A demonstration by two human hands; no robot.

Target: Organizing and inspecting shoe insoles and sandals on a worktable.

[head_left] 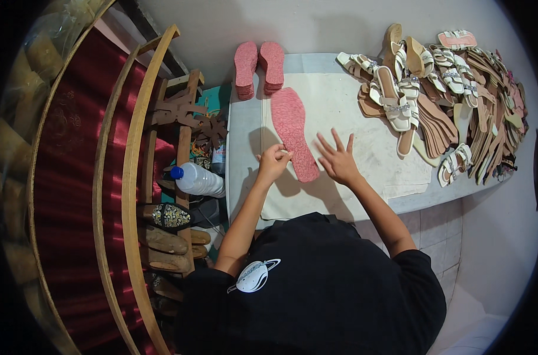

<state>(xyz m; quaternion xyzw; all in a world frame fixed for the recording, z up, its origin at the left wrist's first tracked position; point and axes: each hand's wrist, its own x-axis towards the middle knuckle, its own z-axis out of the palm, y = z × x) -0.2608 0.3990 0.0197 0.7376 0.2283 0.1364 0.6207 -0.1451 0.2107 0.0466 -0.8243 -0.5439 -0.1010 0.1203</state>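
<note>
A pink, mottled shoe insole [289,112] is held at its narrow middle by my left hand [273,164], thumb and fingers pinched on its left edge. It seems raised a little above the pale sheet [363,171], where shadows fall beneath it. To the right of the insole, my right hand [338,162] is open with fingers spread, slightly blurred and apart from the insole. Beyond the insole's far end, two stacks of the same pink insoles, a left stack [245,64] and a right stack [272,62], stand at the table's far edge.
White strapped sandals [395,109] and a big heap of brown soles [488,112] cover the table's right end. On the left, a wooden rack [136,148] holds shoe lasts [165,239], brown strap pieces [174,112] and a blue-capped plastic bottle [198,180]. A wall bounds the far side.
</note>
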